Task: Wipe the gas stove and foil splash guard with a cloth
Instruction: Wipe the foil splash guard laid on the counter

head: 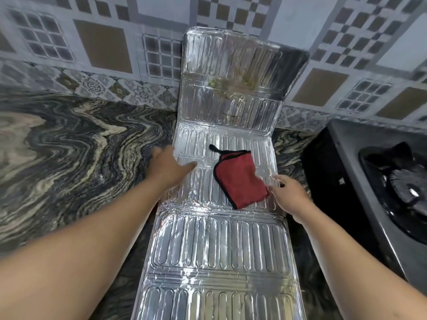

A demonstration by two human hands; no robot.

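Note:
The foil splash guard lies flat along the marble counter, its far panel propped up against the tiled wall and stained with yellowish grime. A folded red cloth with black trim rests on the flat middle panel. My left hand presses on the guard's left edge, fingers spread, holding nothing. My right hand touches the cloth's lower right corner at the guard's right edge; whether it grips the cloth is unclear. The gas stove sits at the right, its black burner partly in view.
A swirled black and cream marble counter stretches to the left of the guard. Patterned wall tiles rise behind. The stove's dark side stands close to the guard's right edge.

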